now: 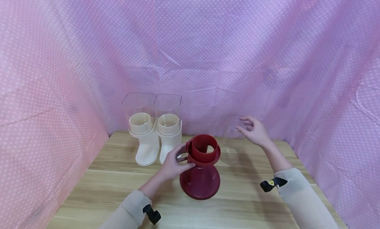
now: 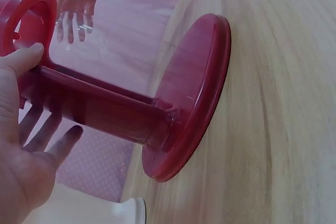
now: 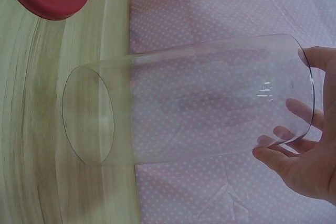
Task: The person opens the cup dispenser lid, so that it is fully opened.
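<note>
A red stand (image 1: 200, 184) with a round base, a hollow column and a ring-shaped top stands upright on the table. My left hand (image 1: 173, 163) grips it just under the top; in the left wrist view the thumb lies on the collar and the fingers reach behind the column (image 2: 105, 100). To the right of the stand is a clear, open-ended cylinder (image 3: 199, 103). Its upper rim is held by my right hand (image 1: 254, 131), thumb on one side and fingers on the other. Whether the cylinder's lower end touches the table, I cannot tell.
Two cream-white stands (image 1: 146, 149) with clear square containers (image 1: 168, 103) on top stand side by side, back left. The wooden table (image 1: 118, 186) is enclosed by pink dotted cloth (image 1: 190, 57) at the back and sides.
</note>
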A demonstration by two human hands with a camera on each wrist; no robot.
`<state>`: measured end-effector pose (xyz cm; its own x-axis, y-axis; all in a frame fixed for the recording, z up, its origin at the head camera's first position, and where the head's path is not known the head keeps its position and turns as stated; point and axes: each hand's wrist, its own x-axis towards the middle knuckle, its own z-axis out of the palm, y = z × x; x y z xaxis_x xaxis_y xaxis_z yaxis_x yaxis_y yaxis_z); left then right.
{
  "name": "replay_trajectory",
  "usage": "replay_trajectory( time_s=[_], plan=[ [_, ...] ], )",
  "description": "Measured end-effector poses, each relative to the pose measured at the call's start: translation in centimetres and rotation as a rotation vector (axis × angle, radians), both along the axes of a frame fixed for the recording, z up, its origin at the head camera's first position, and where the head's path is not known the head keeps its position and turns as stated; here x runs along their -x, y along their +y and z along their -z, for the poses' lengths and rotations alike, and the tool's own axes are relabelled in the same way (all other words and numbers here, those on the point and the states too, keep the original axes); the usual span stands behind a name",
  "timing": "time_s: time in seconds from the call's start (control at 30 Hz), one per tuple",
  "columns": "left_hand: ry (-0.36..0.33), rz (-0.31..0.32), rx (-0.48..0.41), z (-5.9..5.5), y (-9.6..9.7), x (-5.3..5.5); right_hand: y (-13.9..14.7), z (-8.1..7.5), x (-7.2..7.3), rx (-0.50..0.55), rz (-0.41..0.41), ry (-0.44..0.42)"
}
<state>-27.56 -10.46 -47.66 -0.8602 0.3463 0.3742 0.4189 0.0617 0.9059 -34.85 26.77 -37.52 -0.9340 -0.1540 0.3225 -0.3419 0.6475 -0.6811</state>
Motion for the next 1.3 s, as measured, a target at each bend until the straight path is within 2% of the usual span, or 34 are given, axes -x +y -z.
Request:
replay_trajectory(
  time_s=[0.1,0.27,0.37,0.43,0.5,0.57,0.67,0.77,0.87,1.0,1.17,1.23,1.3],
  plan=[
    [0.002,0.019,0.009,-0.1,-0.2,0.3,0.0,0.1,0.0,0.002,-0.001,-0.005],
    [0.004,0.126,0.023,-0.8,-1.2,0.8,0.0,0.3,0.1,0.006,0.003,0.001],
    [0.095,0.154,0.011,-2.2,-1.8,0.5,0.0,0.4,0.1,0.002,-0.002,0.005],
    [0.204,0.111,0.025,-3.4,-1.9,0.1,-0.1,0.5,0.1,0.005,-0.007,0.005],
    [0.295,0.012,0.089,-4.7,-1.5,-0.3,-0.1,0.4,0.1,0.01,-0.006,0.008],
    [0.346,-0.094,0.17,-6.0,-0.7,-0.8,-0.1,0.4,0.1,0.022,-0.004,0.01],
    [0.356,-0.201,0.267,-7.4,0.8,-1.2,0.0,0.3,0.1,0.026,-0.003,0.008],
    [0.335,-0.242,0.289,-8.1,1.9,-1.5,0.1,0.4,0.0,0.02,-0.006,-0.007],
    [0.308,-0.254,0.287,-8.4,2.6,-1.4,0.1,0.5,0.0,0.012,-0.004,-0.018],
    [0.269,-0.226,0.287,-8.5,2.6,-1.0,0.1,0.6,-0.1,0.014,0.0,-0.027],
    [0.232,-0.097,0.313,-8.7,1.9,0.2,-0.1,0.5,-0.1,0.019,0.003,-0.037],
    [0.242,-0.05,0.329,-9.0,1.6,0.6,-0.1,0.4,-0.2,0.017,0.001,-0.037],
    [0.261,-0.043,0.35,-9.3,1.6,0.7,-0.1,0.4,-0.3,0.008,-0.001,-0.037]
  ],
)
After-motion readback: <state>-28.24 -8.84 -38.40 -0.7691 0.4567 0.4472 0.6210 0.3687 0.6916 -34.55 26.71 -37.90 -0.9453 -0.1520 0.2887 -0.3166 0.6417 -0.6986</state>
